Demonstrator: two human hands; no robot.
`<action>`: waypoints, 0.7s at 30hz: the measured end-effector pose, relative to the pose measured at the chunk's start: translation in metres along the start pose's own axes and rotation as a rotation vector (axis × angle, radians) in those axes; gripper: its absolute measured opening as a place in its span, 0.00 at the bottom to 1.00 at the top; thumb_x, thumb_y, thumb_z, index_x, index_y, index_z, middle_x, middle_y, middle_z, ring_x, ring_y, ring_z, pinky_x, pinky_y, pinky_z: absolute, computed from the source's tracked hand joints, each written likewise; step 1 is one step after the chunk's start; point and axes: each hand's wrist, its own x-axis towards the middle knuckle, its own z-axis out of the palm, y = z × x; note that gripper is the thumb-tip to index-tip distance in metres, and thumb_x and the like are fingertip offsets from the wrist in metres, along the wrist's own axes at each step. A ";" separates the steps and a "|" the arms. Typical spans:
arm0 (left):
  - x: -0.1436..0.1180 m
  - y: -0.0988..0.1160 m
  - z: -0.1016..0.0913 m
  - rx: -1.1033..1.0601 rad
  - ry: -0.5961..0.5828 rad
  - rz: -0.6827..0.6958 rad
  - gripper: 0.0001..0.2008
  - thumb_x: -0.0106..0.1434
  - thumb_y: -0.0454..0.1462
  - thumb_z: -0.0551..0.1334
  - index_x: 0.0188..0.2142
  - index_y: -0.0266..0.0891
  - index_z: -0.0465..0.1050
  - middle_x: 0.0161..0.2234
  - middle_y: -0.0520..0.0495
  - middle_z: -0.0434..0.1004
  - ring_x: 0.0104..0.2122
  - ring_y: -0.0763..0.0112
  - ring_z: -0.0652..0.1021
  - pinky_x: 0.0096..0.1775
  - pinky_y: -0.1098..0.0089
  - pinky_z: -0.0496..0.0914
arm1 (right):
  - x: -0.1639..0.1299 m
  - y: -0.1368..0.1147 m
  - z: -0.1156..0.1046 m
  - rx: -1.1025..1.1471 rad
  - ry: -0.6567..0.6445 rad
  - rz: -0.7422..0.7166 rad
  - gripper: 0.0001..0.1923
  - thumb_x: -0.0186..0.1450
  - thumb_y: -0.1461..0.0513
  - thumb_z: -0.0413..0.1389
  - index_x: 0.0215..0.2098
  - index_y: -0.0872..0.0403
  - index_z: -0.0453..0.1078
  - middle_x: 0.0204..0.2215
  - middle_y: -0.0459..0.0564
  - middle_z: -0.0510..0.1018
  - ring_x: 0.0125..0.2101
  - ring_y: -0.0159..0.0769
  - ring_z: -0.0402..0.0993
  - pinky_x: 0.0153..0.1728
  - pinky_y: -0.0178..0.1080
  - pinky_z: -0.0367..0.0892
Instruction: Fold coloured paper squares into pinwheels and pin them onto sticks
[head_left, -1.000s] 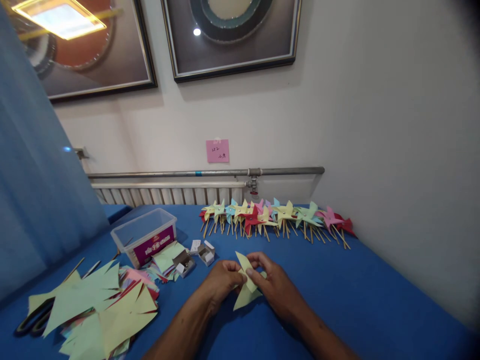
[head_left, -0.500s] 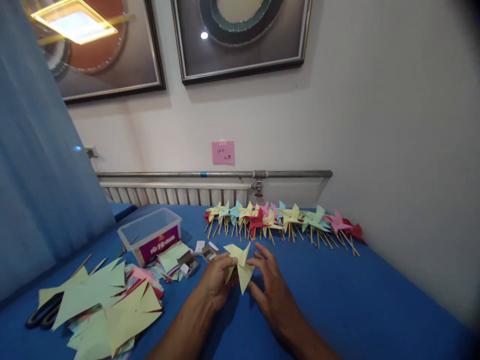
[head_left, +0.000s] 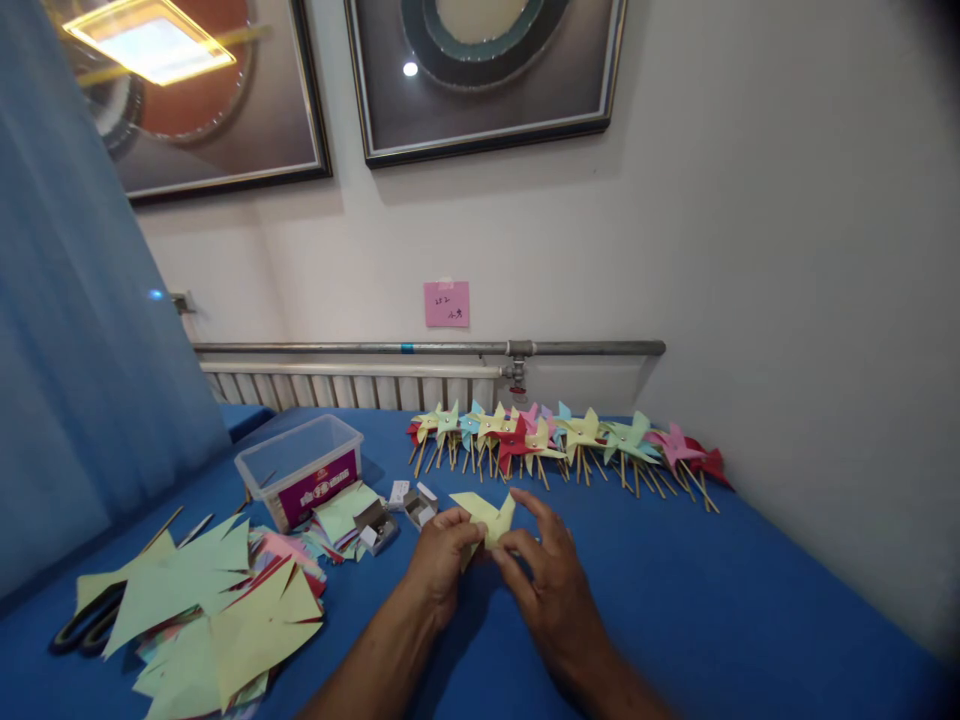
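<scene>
Between my hands, above the blue tabletop, is a pale yellow paper pinwheel [head_left: 491,516] with its blades folded in toward the middle. My left hand [head_left: 441,562] is closed on its left side, thumb pressed on the paper near the centre. My right hand [head_left: 544,575] pinches the right side, thumb and a finger at a lower blade and the index finger against the upper blade tip. The fingers hide the pinwheel's lower part, and I cannot see whether it has a pin. Two small open boxes [head_left: 377,527] lie just left of my left hand.
A row of coloured pinwheels on sticks [head_left: 585,440] lies along the table's back edge. At left are a clear plastic tub [head_left: 300,470], slit paper sheets [head_left: 255,630] in a pile, and black-handled scissors [head_left: 88,625]. A blue curtain [head_left: 67,300] hangs at far left.
My right hand has moved slightly left onto the pinwheel and now pinches it. The blade that pointed down is folded up toward the centre. My left hand keeps its hold.
</scene>
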 end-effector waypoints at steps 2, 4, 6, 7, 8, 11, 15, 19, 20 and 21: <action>-0.001 0.000 0.002 0.018 -0.008 -0.008 0.11 0.39 0.35 0.70 0.19 0.37 0.69 0.18 0.53 0.72 0.20 0.77 0.69 0.26 0.74 0.63 | 0.001 0.000 0.001 0.084 0.016 0.097 0.10 0.71 0.56 0.54 0.33 0.49 0.75 0.65 0.55 0.67 0.64 0.51 0.64 0.62 0.57 0.63; -0.003 -0.001 0.003 0.032 -0.022 -0.019 0.10 0.39 0.35 0.70 0.20 0.37 0.70 0.20 0.51 0.74 0.21 0.76 0.71 0.28 0.73 0.65 | 0.001 0.003 0.004 0.191 0.042 0.207 0.10 0.69 0.56 0.56 0.32 0.49 0.73 0.65 0.55 0.66 0.65 0.50 0.64 0.62 0.54 0.63; -0.005 -0.001 0.004 0.046 -0.041 -0.036 0.11 0.39 0.36 0.72 0.21 0.36 0.72 0.22 0.49 0.77 0.23 0.74 0.73 0.30 0.72 0.67 | 0.001 0.008 0.010 0.290 0.085 0.320 0.08 0.65 0.55 0.58 0.31 0.49 0.71 0.64 0.55 0.67 0.63 0.50 0.66 0.61 0.52 0.65; -0.005 -0.002 0.004 0.051 -0.050 -0.045 0.12 0.40 0.37 0.73 0.22 0.36 0.73 0.24 0.48 0.78 0.23 0.74 0.74 0.30 0.72 0.68 | 0.001 0.012 0.014 0.333 0.117 0.375 0.07 0.63 0.55 0.60 0.32 0.49 0.71 0.64 0.56 0.68 0.62 0.50 0.68 0.60 0.52 0.66; -0.006 -0.002 0.004 0.055 -0.059 -0.054 0.12 0.40 0.37 0.73 0.23 0.36 0.74 0.25 0.47 0.79 0.24 0.74 0.74 0.31 0.71 0.69 | 0.002 0.015 0.018 0.375 0.152 0.432 0.08 0.60 0.54 0.61 0.34 0.49 0.71 0.63 0.57 0.69 0.60 0.50 0.70 0.58 0.52 0.67; -0.006 -0.002 0.003 0.052 -0.077 -0.074 0.14 0.40 0.38 0.74 0.24 0.36 0.74 0.27 0.46 0.81 0.25 0.73 0.75 0.32 0.71 0.70 | 0.004 0.022 0.027 0.544 0.226 0.589 0.28 0.53 0.51 0.66 0.50 0.48 0.69 0.58 0.58 0.75 0.55 0.51 0.75 0.55 0.52 0.70; -0.005 -0.001 0.000 0.049 -0.098 -0.089 0.14 0.40 0.38 0.73 0.25 0.36 0.74 0.27 0.46 0.80 0.25 0.73 0.74 0.31 0.72 0.69 | 0.007 0.025 0.027 0.792 0.072 0.675 0.32 0.49 0.47 0.70 0.48 0.51 0.73 0.47 0.58 0.83 0.48 0.52 0.79 0.49 0.49 0.72; -0.005 0.001 -0.002 0.105 -0.109 -0.101 0.12 0.40 0.38 0.72 0.24 0.36 0.74 0.25 0.47 0.78 0.23 0.74 0.73 0.29 0.72 0.66 | 0.006 0.026 0.024 0.963 -0.113 0.713 0.27 0.49 0.45 0.71 0.37 0.54 0.78 0.34 0.53 0.84 0.36 0.46 0.79 0.41 0.45 0.71; -0.005 0.001 -0.002 0.116 -0.109 -0.104 0.12 0.40 0.38 0.72 0.24 0.35 0.74 0.24 0.47 0.77 0.23 0.74 0.72 0.29 0.72 0.66 | 0.005 0.026 0.025 0.995 -0.120 0.728 0.27 0.48 0.45 0.71 0.37 0.55 0.78 0.33 0.53 0.84 0.35 0.45 0.78 0.41 0.44 0.71; -0.005 0.000 -0.003 0.125 -0.108 -0.108 0.12 0.40 0.38 0.72 0.24 0.35 0.74 0.24 0.47 0.77 0.23 0.74 0.72 0.28 0.72 0.66 | 0.004 0.025 0.026 1.022 -0.112 0.740 0.26 0.48 0.46 0.72 0.37 0.54 0.79 0.32 0.52 0.84 0.35 0.45 0.78 0.40 0.44 0.71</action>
